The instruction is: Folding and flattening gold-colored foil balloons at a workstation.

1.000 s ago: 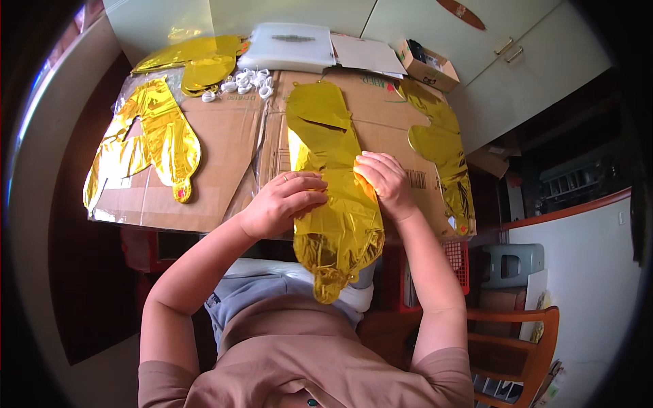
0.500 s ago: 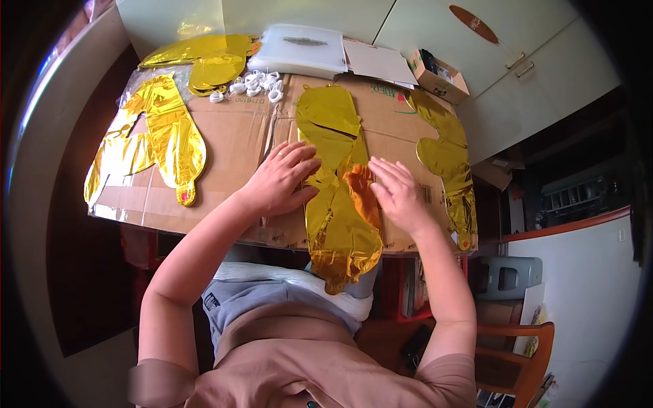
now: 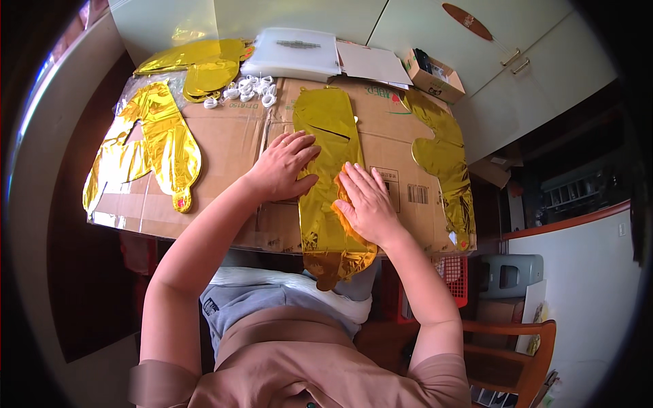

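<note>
Under both hands lies a flat gold foil balloon on the cardboard-covered counter, its tail hanging off the near edge. Left hand presses open-palmed on its left side; right hand lies spread flat on its middle. Uneven pressing could crease the foil or slide it off.

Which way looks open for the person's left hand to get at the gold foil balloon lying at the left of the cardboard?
Probably yes, straight to its left: the left hand lies flat on the middle foil balloon, and only bare cardboard separates it from the left gold foil balloon.
</note>
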### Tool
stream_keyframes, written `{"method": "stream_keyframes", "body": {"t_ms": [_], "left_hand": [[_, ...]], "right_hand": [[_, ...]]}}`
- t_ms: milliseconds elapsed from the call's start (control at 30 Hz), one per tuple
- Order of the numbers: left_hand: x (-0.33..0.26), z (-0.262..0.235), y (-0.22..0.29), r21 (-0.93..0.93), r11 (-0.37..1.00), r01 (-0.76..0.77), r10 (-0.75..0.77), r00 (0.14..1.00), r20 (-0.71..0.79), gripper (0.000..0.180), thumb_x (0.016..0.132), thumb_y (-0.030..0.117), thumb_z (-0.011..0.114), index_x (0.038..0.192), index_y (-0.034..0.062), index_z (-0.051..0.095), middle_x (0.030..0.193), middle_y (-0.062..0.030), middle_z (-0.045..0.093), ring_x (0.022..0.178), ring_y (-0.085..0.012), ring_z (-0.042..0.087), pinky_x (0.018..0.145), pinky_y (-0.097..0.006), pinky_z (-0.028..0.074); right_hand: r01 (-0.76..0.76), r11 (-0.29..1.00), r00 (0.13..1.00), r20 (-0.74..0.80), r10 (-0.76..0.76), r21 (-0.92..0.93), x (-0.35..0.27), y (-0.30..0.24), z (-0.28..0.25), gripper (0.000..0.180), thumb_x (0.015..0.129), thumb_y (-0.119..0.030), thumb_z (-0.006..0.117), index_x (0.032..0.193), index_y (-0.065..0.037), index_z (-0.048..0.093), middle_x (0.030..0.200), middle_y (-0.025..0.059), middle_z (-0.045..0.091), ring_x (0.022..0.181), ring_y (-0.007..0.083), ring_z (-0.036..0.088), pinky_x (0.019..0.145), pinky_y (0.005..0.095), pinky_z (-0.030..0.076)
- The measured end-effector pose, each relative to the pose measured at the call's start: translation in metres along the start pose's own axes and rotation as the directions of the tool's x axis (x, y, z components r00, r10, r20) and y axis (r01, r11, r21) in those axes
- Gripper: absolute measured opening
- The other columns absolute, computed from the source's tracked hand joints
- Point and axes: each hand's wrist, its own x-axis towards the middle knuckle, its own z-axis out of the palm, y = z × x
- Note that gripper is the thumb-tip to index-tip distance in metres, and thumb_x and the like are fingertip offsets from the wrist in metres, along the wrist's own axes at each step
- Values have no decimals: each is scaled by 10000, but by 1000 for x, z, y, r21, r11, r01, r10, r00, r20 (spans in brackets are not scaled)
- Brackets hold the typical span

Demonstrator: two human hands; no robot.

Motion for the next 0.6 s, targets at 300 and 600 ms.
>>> {"method": "stream_keyframes", "body": {"t_ms": [300, 600], "left_hand": [[15, 1, 9, -7, 1000, -16, 16, 1000, -27, 481, 889, 248, 666, 1318, 49, 578, 1378, -181, 556, 1343, -365, 483, 1162, -495, 333], [70, 43, 16, -165, 966, -200, 208, 977, 38, 375, 896, 144, 584, 1248, 24, 636, 1380, -154, 592, 1328, -317, 522, 1151, -439, 363]], "right_hand": [[-2, 999, 1000, -27, 3, 33, 1, -1, 1, 553, 977, -352, 593, 1399, -3, 520, 1500, 209, 469, 1417, 356, 414, 1197, 508, 269], [19, 1000, 999, -43, -18, 14, 2, -1, 3, 615, 956, -321, 614, 1456, 0, 455, 1508, 227, 441, 1428, 371, 392, 1191, 513, 275]]}}
